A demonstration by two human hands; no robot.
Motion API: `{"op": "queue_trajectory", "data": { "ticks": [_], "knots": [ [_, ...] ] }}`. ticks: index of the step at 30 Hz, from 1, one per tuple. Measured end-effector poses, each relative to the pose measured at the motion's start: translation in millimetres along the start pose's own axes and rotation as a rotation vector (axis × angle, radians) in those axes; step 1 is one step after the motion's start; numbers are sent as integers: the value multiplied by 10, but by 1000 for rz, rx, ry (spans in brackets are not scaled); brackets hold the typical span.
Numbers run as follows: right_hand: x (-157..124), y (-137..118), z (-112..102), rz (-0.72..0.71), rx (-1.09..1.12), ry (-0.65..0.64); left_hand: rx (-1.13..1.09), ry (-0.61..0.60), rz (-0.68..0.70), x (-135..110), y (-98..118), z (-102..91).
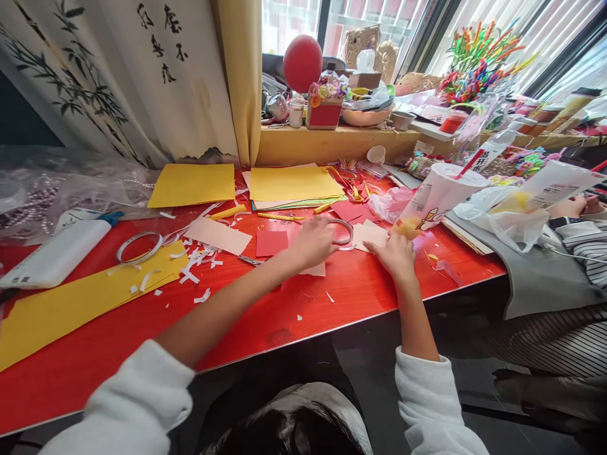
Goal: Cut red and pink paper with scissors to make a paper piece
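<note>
My left hand (313, 242) reaches over the red table, its fingers closed at the left edge of a roll of tape (351, 235). Below that hand, a pale pink paper piece (317, 270) partly shows. My right hand (397, 254) rests with its thumb spread on the edge of small pale pink paper pieces (368, 234), just in front of a white drink cup (434, 199). Left of my left hand lies a red paper square (272, 243), with scissors (250, 260) partly visible beside it. My right fingertips are partly hidden.
Yellow sheets (294, 183) lie at the back, and yellow strips (95, 287) on the left near white paper scraps (192, 268). A second tape roll (119, 253) and a white box-like device (57, 253) are farther left. At the right, a person's striped sleeve (583, 243) shows.
</note>
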State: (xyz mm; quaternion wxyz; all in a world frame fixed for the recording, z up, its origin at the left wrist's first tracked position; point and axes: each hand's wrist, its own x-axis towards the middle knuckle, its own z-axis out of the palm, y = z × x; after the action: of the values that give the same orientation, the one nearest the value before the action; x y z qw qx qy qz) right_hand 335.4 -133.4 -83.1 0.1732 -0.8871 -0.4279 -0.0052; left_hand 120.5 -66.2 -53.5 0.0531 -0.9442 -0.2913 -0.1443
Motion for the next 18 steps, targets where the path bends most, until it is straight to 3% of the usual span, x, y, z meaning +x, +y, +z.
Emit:
{"op": "queue_trajectory", "data": {
  "ticks": [2,5,10,13,18],
  "knots": [
    [1,18,28,-23,23,-4,26,48,159,203,188,131],
    [13,71,75,-59,66,16,47,-24,196,326,251,213],
    [46,140,154,-110,114,44,54,-70,9,266,118,68],
    [58,161,191,-149,161,57,32,-53,-118,340,179,23],
    [62,198,237,-211,192,99,-127,-85,-232,662,444,238]
  ]
}}
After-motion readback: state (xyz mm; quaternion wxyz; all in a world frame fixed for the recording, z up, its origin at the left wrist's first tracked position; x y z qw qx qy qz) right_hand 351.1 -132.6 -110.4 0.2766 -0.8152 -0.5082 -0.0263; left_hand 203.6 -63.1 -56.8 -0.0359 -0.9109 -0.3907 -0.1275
